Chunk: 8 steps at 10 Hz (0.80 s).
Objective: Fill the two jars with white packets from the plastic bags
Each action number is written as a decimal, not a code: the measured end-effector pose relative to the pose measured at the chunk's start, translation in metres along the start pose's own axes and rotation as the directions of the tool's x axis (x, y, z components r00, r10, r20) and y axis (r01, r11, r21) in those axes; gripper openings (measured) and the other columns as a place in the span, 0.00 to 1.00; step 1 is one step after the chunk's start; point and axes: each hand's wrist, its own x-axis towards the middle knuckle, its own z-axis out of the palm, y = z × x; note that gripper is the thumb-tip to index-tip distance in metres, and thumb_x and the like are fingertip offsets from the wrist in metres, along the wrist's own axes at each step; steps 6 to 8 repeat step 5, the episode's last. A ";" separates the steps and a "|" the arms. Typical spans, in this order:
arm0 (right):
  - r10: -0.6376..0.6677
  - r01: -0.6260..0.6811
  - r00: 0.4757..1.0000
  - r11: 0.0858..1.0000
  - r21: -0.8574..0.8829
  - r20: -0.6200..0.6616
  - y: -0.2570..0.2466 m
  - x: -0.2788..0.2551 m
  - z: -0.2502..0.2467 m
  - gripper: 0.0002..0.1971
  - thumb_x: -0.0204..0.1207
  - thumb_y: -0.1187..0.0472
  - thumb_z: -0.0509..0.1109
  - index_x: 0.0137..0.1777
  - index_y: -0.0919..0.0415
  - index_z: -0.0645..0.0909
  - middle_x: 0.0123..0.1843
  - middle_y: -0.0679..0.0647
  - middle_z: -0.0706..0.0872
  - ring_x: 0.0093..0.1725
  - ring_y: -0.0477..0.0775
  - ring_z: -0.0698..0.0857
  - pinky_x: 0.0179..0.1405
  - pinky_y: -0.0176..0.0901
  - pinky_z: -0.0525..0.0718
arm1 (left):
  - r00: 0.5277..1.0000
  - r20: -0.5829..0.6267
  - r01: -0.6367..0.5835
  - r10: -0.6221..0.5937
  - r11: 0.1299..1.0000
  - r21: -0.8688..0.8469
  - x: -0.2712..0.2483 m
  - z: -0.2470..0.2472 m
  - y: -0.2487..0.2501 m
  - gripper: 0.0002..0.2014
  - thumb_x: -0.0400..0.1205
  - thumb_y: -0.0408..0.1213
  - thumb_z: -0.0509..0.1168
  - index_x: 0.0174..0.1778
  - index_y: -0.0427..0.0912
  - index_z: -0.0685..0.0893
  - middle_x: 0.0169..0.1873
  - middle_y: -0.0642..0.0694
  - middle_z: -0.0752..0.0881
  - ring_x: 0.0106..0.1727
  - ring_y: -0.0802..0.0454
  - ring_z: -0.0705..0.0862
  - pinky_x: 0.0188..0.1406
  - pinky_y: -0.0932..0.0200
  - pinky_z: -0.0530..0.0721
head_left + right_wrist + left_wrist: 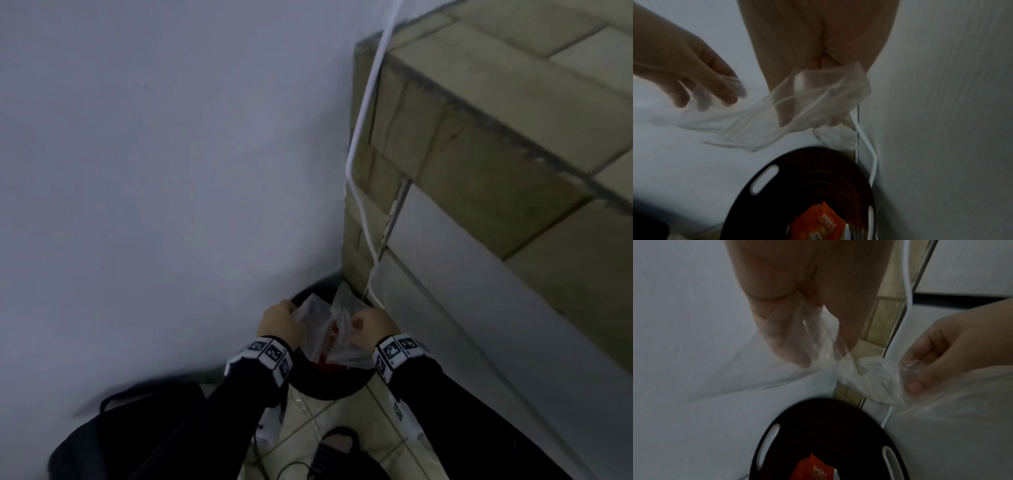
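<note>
With left hand (pixel 279 322) and right hand (pixel 371 327) each pinching crumpled clear plastic bags (pixel 329 334) directly above the black bin (pixel 830 439) holding an orange BOH packet (pixel 823 220), release both together, low over the opening; jars unseen.

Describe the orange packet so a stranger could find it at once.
Start at the corner where the white wall meets the tiled ledge. On the floor there stands a round black bin with slotted handles, under both hands. Inside lies the orange packet, the only bright thing, printed BOH.
</note>
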 end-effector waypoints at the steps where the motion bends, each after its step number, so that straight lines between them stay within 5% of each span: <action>1: 0.019 -0.018 0.999 0.999 -0.049 0.026 0.015 0.037 0.024 0.17 0.76 0.58 0.70 0.63 0.62 0.82 0.64 0.60 0.84 0.65 0.59 0.81 0.60 0.40 0.77 | 0.999 0.032 0.018 -0.019 1.000 0.018 0.024 0.033 -0.012 0.13 0.79 0.39 0.65 0.57 0.38 0.82 0.56 0.37 0.86 0.57 0.40 0.84 0.48 0.56 0.80; 2: 0.025 -0.024 1.000 0.998 -0.058 0.007 0.029 0.067 0.053 0.19 0.73 0.55 0.73 0.63 0.60 0.82 0.64 0.59 0.85 0.64 0.59 0.82 0.59 0.40 0.78 | 0.995 0.095 0.020 -0.027 0.998 0.065 0.041 0.064 -0.027 0.16 0.78 0.44 0.64 0.59 0.40 0.81 0.60 0.38 0.83 0.61 0.40 0.82 0.60 0.53 0.80; 3: 0.034 -0.032 0.999 0.999 -0.044 0.039 0.037 0.084 0.071 0.20 0.74 0.53 0.72 0.64 0.61 0.82 0.64 0.59 0.84 0.65 0.59 0.82 0.61 0.42 0.78 | 0.971 0.238 -0.041 0.010 0.991 0.126 0.045 0.083 -0.034 0.28 0.78 0.52 0.60 0.72 0.40 0.74 0.70 0.37 0.78 0.73 0.44 0.76 0.78 0.54 0.65; 5: -0.085 0.085 0.996 0.996 -0.028 0.003 0.047 0.097 0.084 0.17 0.73 0.53 0.73 0.60 0.58 0.85 0.60 0.55 0.87 0.61 0.56 0.84 0.51 0.35 0.75 | 0.957 0.277 -0.128 0.086 0.982 0.137 0.047 0.090 -0.037 0.22 0.82 0.43 0.64 0.71 0.38 0.76 0.68 0.38 0.81 0.71 0.43 0.78 0.69 0.58 0.70; 8: -0.085 0.085 0.996 0.996 -0.028 0.003 0.047 0.097 0.084 0.17 0.73 0.53 0.73 0.60 0.58 0.85 0.60 0.55 0.87 0.61 0.56 0.84 0.51 0.35 0.75 | 0.957 0.277 -0.128 0.086 0.982 0.137 0.047 0.090 -0.037 0.22 0.82 0.43 0.64 0.71 0.38 0.76 0.68 0.38 0.81 0.71 0.43 0.78 0.69 0.58 0.70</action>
